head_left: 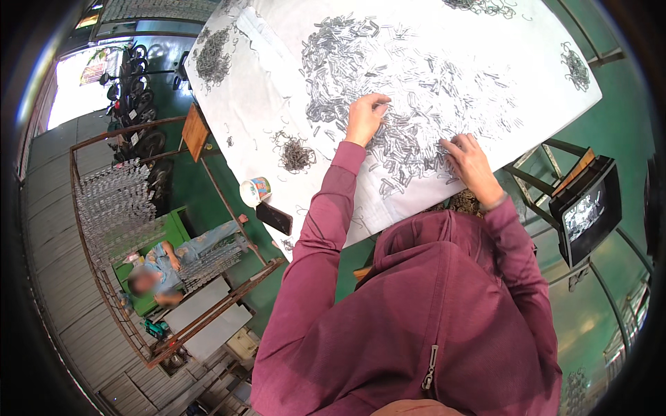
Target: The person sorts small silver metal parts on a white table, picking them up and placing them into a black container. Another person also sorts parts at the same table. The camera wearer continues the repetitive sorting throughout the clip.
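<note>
Many small grey metal pieces (347, 73), slim and short, lie in a loose spread on a white-covered table (270, 118). My left hand (366, 119) is over the left part of this spread, its fingers bent and the fingertips a little apart. To the right, at the near edge of the pieces, my right hand (472, 165) reaches in with its fingers apart and the tips touching or just above the metal. I see nothing held in either hand, though pieces under the fingertips are partly hidden.
Piles of dark curved hooks sit at the table's left (296, 154), far left (213, 59) and right corner (574, 68). A paper cup (255, 191) and a phone (274, 218) rest by the left edge. A box of metal pieces (588, 211) stands at right. Another person (163, 267) reclines beyond.
</note>
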A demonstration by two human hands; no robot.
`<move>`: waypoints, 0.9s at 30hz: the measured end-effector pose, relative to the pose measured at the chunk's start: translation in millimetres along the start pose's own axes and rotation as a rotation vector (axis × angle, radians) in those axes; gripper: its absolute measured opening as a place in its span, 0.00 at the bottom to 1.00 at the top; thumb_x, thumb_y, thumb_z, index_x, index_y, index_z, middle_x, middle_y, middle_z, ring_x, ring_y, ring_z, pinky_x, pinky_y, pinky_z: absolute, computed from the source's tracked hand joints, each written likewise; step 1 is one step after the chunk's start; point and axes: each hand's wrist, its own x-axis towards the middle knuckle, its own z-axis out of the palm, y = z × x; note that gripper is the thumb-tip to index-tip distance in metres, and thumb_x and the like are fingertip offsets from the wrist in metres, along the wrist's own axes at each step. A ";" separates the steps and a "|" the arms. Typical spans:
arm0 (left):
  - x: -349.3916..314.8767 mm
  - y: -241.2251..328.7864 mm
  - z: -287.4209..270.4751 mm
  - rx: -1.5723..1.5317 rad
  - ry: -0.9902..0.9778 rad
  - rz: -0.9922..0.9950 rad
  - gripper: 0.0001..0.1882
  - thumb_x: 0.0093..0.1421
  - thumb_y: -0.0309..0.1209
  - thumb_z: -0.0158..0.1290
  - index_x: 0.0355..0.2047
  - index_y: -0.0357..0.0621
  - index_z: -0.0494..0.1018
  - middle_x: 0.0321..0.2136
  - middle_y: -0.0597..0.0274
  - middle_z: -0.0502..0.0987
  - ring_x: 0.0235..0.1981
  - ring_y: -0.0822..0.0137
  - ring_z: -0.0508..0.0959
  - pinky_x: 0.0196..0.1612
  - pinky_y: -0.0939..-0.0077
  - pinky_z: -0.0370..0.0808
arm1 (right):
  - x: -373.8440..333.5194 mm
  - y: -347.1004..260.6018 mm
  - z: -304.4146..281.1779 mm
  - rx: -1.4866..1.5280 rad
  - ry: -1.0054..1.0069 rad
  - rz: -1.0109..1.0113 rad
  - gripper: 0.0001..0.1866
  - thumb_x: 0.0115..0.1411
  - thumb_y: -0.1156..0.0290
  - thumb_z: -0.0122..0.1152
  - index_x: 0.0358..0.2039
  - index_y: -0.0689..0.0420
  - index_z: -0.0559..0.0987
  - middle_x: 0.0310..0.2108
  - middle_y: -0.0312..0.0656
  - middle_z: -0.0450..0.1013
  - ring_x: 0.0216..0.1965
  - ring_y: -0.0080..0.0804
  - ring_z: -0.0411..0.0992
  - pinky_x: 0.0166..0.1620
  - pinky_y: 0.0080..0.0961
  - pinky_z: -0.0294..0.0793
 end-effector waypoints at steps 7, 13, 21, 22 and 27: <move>12.0 -11.0 51.4 0.595 -0.007 0.698 0.06 0.50 0.31 0.59 0.30 0.47 0.78 0.27 0.62 0.73 0.36 0.58 0.73 0.38 0.65 0.72 | 26.6 14.1 33.5 -0.123 -0.063 -0.072 0.08 0.47 0.78 0.52 0.30 0.62 0.75 0.34 0.47 0.66 0.42 0.40 0.66 0.45 0.30 0.69; 23.6 -17.0 34.5 0.411 0.129 0.512 0.06 0.53 0.25 0.56 0.33 0.43 0.77 0.28 0.63 0.76 0.31 0.66 0.75 0.34 0.71 0.74 | 36.9 18.9 28.3 0.457 0.071 0.340 0.08 0.54 0.75 0.58 0.34 0.62 0.76 0.28 0.44 0.73 0.30 0.38 0.71 0.35 0.28 0.71; -11.4 69.0 26.0 -0.138 -0.113 0.197 0.09 0.55 0.26 0.57 0.36 0.36 0.78 0.25 0.59 0.79 0.24 0.77 0.76 0.26 0.82 0.74 | 53.7 19.2 -15.9 1.839 0.162 0.813 0.16 0.64 0.75 0.45 0.50 0.70 0.66 0.42 0.51 0.70 0.43 0.36 0.71 0.47 0.25 0.74; -16.9 86.0 26.4 -0.110 -0.148 0.229 0.08 0.55 0.26 0.57 0.35 0.36 0.79 0.25 0.60 0.79 0.25 0.77 0.76 0.26 0.82 0.74 | 58.5 15.0 -18.4 1.942 0.181 0.813 0.17 0.65 0.74 0.44 0.51 0.70 0.65 0.45 0.53 0.68 0.46 0.40 0.70 0.50 0.29 0.73; -3.9 80.5 25.2 0.138 0.066 0.429 0.11 0.55 0.33 0.58 0.35 0.38 0.80 0.25 0.57 0.81 0.27 0.72 0.79 0.31 0.79 0.73 | 64.6 2.6 -37.6 2.242 0.292 0.785 0.27 0.69 0.57 0.28 0.55 0.70 0.58 0.55 0.61 0.59 0.58 0.54 0.60 0.61 0.43 0.62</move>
